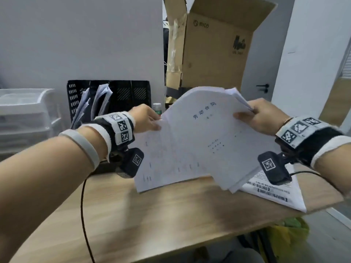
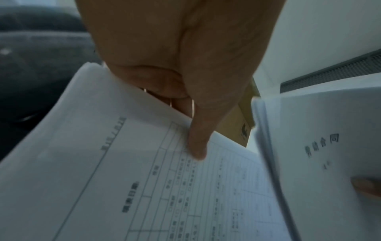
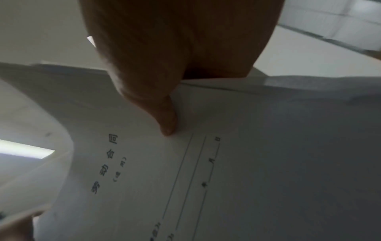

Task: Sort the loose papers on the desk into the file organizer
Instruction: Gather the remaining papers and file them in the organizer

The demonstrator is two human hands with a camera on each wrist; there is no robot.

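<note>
Your left hand [image 1: 145,118] pinched the form [image 1: 163,164] and your right hand [image 1: 260,115] pinched the contract [image 1: 212,130], both held above the desk [image 1: 171,215], apparently splitting 2 batches for the organizer [image 1: 109,99] behind, already holding papers.

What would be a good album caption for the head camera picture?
Two hands, left and right, hold papers above a desk.
</note>
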